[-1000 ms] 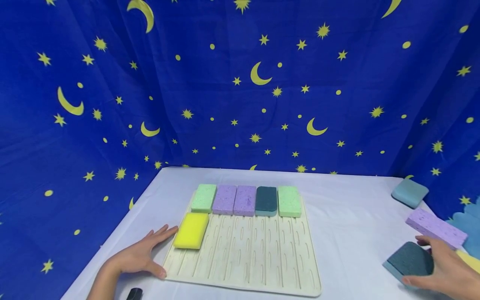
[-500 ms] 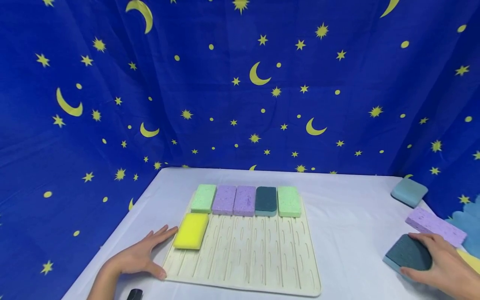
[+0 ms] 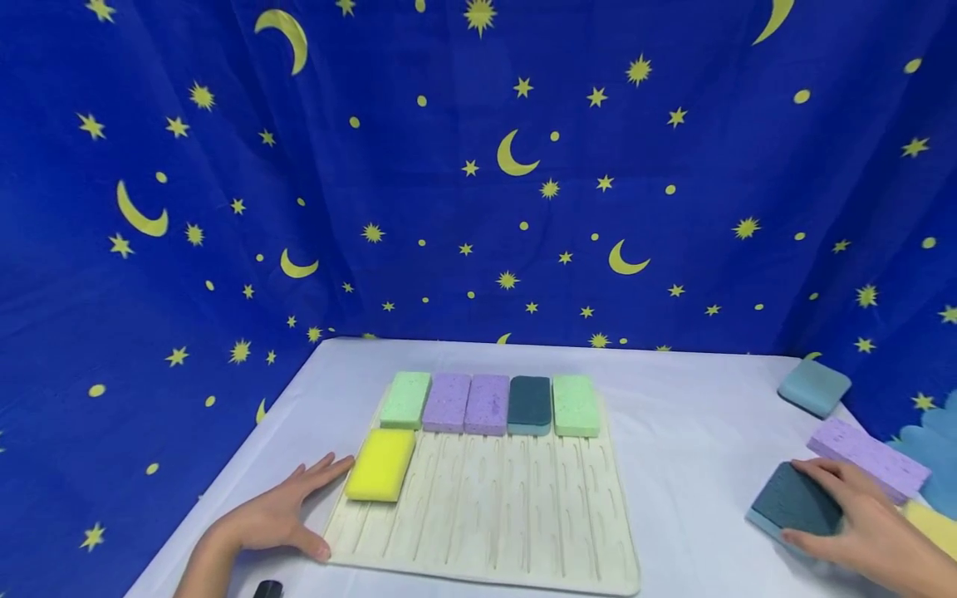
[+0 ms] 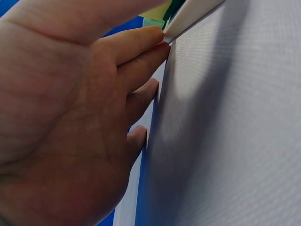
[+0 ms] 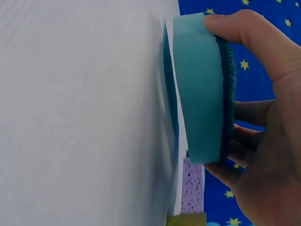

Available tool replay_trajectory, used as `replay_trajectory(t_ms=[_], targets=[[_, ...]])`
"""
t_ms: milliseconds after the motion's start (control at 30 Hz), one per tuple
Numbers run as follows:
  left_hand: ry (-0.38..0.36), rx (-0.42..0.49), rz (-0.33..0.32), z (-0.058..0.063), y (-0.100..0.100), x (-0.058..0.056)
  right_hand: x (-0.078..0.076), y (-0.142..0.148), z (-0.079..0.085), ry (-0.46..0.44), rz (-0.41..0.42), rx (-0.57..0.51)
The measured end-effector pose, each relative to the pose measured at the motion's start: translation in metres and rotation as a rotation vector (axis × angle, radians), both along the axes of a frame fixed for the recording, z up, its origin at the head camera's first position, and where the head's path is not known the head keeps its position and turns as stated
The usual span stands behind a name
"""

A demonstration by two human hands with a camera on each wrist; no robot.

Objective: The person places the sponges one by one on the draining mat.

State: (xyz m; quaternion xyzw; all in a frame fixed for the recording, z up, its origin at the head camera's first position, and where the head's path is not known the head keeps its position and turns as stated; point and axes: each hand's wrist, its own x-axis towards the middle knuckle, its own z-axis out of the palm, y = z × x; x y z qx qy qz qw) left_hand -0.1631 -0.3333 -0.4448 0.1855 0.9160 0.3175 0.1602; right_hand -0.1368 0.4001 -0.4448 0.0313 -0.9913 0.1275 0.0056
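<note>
A teal sponge with a dark scouring side (image 3: 797,501) is pinched by my right hand (image 3: 875,519), thumb on one edge and fingers on the opposite one. In the right wrist view that sponge (image 5: 200,89) appears slightly off the white cloth. My left hand (image 3: 280,515) rests at the left edge of a cream ribbed mat (image 3: 508,515), fingers spread and fairly straight. A yellow sponge (image 3: 380,465) lies on the mat near those fingertips. Along the mat's far edge stand, in a row, green (image 3: 406,400), purple (image 3: 447,403), dark teal (image 3: 529,404) and another green sponge (image 3: 576,405).
To the right lie a purple sponge (image 3: 867,457), a blue-teal sponge (image 3: 814,387) and a partly hidden pale yellow one (image 3: 934,531). A small black object (image 3: 268,589) sits at the front left. Blue star-patterned curtain (image 3: 449,166) surrounds the white table (image 3: 695,465).
My right hand has taken a closer grip on the teal sponge and shifted it slightly left. The left hand stays in place at the mat.
</note>
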Motion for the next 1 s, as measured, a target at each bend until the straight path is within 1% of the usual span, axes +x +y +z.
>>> replay_trajectory(t_ms=[67,167,300,467,600,733,867,1000], targets=[[-0.001,0.005,0.007,-0.002,-0.001,0.001,-0.002,-0.003,0.0,0.002,0.019,-0.01],[0.005,0.008,-0.001,-0.003,0.0,0.0,-0.004,-0.006,0.001,0.012,0.045,-0.02],[0.003,0.008,0.004,-0.003,0.0,0.0,-0.007,-0.011,0.005,0.024,0.071,-0.036],[-0.004,0.008,0.007,-0.002,-0.002,0.003,-0.01,-0.022,0.007,0.057,0.136,-0.082],[-0.012,0.014,0.003,-0.002,-0.002,0.003,-0.01,-0.031,0.009,0.065,0.193,-0.114],[-0.007,0.012,0.008,-0.001,-0.002,0.003,-0.013,-0.038,0.011,0.063,0.214,-0.127],[0.002,0.004,0.008,-0.001,-0.001,0.002,-0.016,-0.047,0.013,0.079,0.237,-0.139],[0.002,0.01,0.004,-0.003,-0.001,0.002,-0.018,-0.057,0.015,0.092,0.255,-0.131]])
